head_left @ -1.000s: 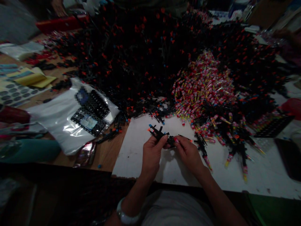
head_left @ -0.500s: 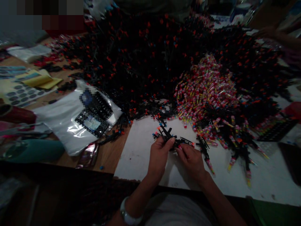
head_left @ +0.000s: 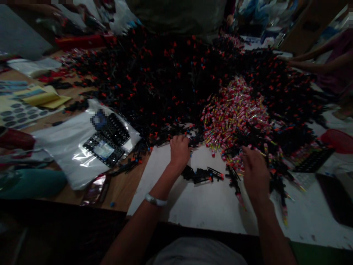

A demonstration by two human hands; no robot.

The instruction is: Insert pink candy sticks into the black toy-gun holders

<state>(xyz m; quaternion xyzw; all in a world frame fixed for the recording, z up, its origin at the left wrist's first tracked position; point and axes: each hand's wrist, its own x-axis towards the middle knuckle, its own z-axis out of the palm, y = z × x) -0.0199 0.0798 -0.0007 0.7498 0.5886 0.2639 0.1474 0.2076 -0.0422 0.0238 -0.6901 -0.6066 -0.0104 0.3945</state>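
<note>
My left hand [head_left: 179, 152] reaches to the near edge of the dark heap, its fingers curled down over black toy guns; what lies under the fingertips is hidden. Over the near side of the candy tubes [head_left: 237, 114], my right hand [head_left: 255, 171] has thumb and fingers drawn together; anything between them is too dark to make out. Black toy guns [head_left: 202, 175] with orange and blue tips lie on the white board [head_left: 198, 204] between my hands. Just left of my right hand is another toy gun [head_left: 234, 180] with a candy tube attached.
A large heap of toy guns [head_left: 154, 77] covers the far table. To the left are a plastic bag [head_left: 68, 147], a black perforated tray [head_left: 96, 141] and sticker sheets [head_left: 19, 112]. A dark phone-like slab [head_left: 338, 198] and a red basket [head_left: 338, 140] are right. Other people's arms [head_left: 311, 60] show beyond.
My hands have parted. The toy guns they held together now lie on the board. My left hand moved up to the heap, my right hand rightward to the candy tubes. The view shifted slightly.
</note>
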